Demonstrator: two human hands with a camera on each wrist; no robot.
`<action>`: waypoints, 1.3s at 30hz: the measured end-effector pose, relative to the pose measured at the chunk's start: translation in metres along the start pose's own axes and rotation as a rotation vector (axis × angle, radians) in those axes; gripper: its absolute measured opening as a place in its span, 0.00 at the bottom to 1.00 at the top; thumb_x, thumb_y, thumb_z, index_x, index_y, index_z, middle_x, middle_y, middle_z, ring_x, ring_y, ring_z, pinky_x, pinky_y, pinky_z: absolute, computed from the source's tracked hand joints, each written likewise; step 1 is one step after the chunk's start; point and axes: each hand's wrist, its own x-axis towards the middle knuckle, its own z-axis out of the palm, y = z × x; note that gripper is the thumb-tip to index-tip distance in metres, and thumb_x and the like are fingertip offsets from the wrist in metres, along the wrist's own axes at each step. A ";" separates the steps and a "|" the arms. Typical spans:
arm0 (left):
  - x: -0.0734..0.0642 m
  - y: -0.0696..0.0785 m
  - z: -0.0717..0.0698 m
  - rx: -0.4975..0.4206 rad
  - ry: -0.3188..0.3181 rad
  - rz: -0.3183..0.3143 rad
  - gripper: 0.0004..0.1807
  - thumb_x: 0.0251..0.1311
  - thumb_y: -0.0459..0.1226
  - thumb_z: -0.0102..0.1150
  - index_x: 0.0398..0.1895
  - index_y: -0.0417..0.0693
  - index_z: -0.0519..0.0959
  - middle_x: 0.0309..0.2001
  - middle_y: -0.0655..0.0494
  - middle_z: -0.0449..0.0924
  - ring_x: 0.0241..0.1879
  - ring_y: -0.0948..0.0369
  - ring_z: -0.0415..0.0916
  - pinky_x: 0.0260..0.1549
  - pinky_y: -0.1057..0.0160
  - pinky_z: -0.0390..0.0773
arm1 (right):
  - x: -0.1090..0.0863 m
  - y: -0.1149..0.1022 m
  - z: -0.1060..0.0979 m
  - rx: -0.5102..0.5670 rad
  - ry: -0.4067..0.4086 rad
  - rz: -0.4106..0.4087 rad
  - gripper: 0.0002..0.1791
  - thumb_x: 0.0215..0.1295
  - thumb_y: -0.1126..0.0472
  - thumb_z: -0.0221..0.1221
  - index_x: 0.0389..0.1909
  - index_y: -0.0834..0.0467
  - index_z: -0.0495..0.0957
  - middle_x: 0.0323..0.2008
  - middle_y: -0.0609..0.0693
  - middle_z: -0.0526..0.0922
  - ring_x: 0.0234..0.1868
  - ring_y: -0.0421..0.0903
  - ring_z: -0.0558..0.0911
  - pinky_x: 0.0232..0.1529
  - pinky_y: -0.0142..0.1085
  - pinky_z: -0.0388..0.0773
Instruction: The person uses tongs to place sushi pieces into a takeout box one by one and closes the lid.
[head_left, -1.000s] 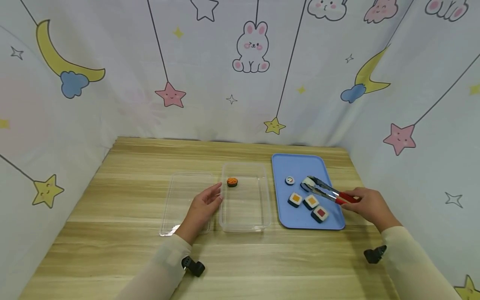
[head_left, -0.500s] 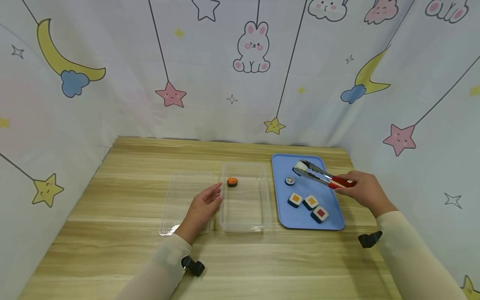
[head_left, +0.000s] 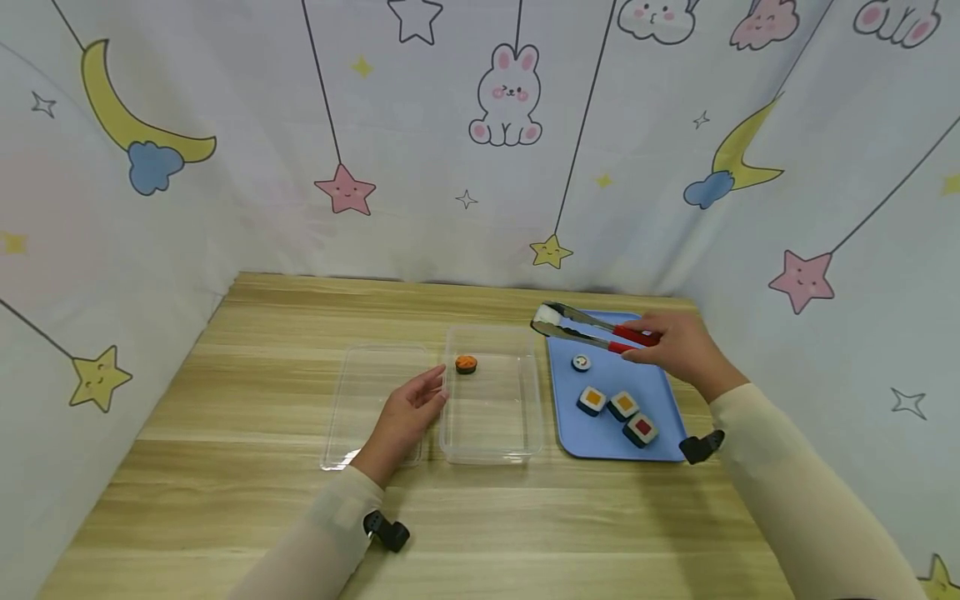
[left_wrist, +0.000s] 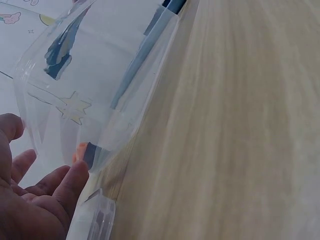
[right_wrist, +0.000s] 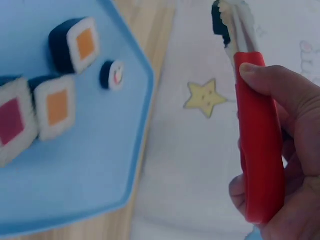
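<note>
Head view: right hand (head_left: 678, 348) grips red-handled metal tongs (head_left: 633, 335), black-and-white sushi piece (head_left: 547, 315) between their tips near far-left corner of blue rectangular tray (head_left: 607, 437); left hand (head_left: 405, 414), fingers loosely spread, is at left side of clear plastic box (head_left: 491, 417).

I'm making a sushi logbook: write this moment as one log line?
right hand: grips red tongs; tongs: pinch white sushi; left hand: beside clear container; container: orange-topped sushi inside; blue tray: four sushi pieces
</note>
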 end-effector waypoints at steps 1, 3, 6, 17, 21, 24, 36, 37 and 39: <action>0.000 0.000 0.000 0.001 0.000 0.000 0.29 0.73 0.37 0.62 0.76 0.49 0.71 0.70 0.43 0.74 0.65 0.49 0.76 0.62 0.52 0.77 | 0.003 -0.005 0.001 -0.010 -0.002 -0.017 0.28 0.59 0.53 0.76 0.59 0.59 0.85 0.46 0.55 0.85 0.41 0.52 0.80 0.35 0.39 0.80; 0.000 0.000 0.000 -0.002 0.000 0.000 0.29 0.73 0.37 0.62 0.75 0.49 0.71 0.70 0.43 0.74 0.65 0.49 0.76 0.62 0.52 0.77 | 0.009 -0.013 0.005 -0.039 -0.009 -0.052 0.28 0.58 0.52 0.76 0.59 0.57 0.86 0.44 0.53 0.85 0.39 0.51 0.79 0.33 0.39 0.79; 0.000 0.000 0.000 -0.002 0.001 0.002 0.29 0.73 0.37 0.62 0.75 0.48 0.71 0.70 0.43 0.74 0.65 0.49 0.76 0.62 0.52 0.77 | 0.017 -0.027 0.011 -0.053 -0.032 -0.104 0.28 0.58 0.50 0.76 0.58 0.56 0.86 0.45 0.52 0.85 0.39 0.49 0.80 0.35 0.39 0.79; 0.000 -0.001 0.000 0.004 0.000 0.005 0.29 0.73 0.38 0.62 0.75 0.49 0.72 0.69 0.43 0.74 0.65 0.49 0.76 0.61 0.52 0.77 | 0.033 -0.071 0.047 -0.020 -0.148 -0.285 0.22 0.57 0.55 0.78 0.53 0.51 0.89 0.39 0.42 0.85 0.36 0.44 0.80 0.34 0.38 0.81; -0.001 0.000 0.000 -0.006 0.000 0.001 0.28 0.73 0.38 0.63 0.74 0.52 0.73 0.69 0.44 0.75 0.65 0.49 0.76 0.61 0.52 0.77 | 0.036 -0.082 0.058 -0.033 -0.194 -0.306 0.21 0.56 0.57 0.77 0.52 0.50 0.90 0.38 0.42 0.85 0.37 0.42 0.79 0.36 0.37 0.81; -0.001 0.000 0.000 -0.009 0.000 0.000 0.28 0.72 0.38 0.63 0.74 0.54 0.74 0.69 0.44 0.75 0.65 0.49 0.76 0.60 0.53 0.78 | 0.038 -0.088 0.065 -0.052 -0.230 -0.311 0.20 0.56 0.58 0.77 0.51 0.51 0.90 0.39 0.46 0.85 0.37 0.42 0.78 0.37 0.37 0.80; -0.002 -0.001 0.001 0.004 -0.004 0.006 0.29 0.73 0.40 0.63 0.75 0.51 0.72 0.69 0.44 0.75 0.65 0.49 0.76 0.61 0.52 0.77 | 0.045 -0.104 0.076 -0.217 -0.280 -0.375 0.20 0.55 0.57 0.78 0.51 0.53 0.90 0.41 0.48 0.86 0.39 0.42 0.79 0.41 0.39 0.80; -0.002 -0.001 0.001 0.004 -0.003 0.006 0.29 0.73 0.40 0.63 0.75 0.51 0.72 0.69 0.44 0.75 0.65 0.49 0.76 0.61 0.52 0.77 | 0.046 -0.104 0.077 -0.220 -0.282 -0.376 0.20 0.55 0.57 0.78 0.50 0.53 0.90 0.41 0.48 0.86 0.39 0.42 0.79 0.42 0.39 0.80; -0.001 -0.001 0.001 0.004 -0.003 0.009 0.29 0.73 0.39 0.63 0.76 0.50 0.71 0.69 0.43 0.75 0.65 0.49 0.76 0.60 0.53 0.77 | 0.047 -0.105 0.079 -0.229 -0.283 -0.381 0.20 0.55 0.57 0.78 0.50 0.52 0.90 0.41 0.47 0.86 0.39 0.42 0.79 0.42 0.39 0.80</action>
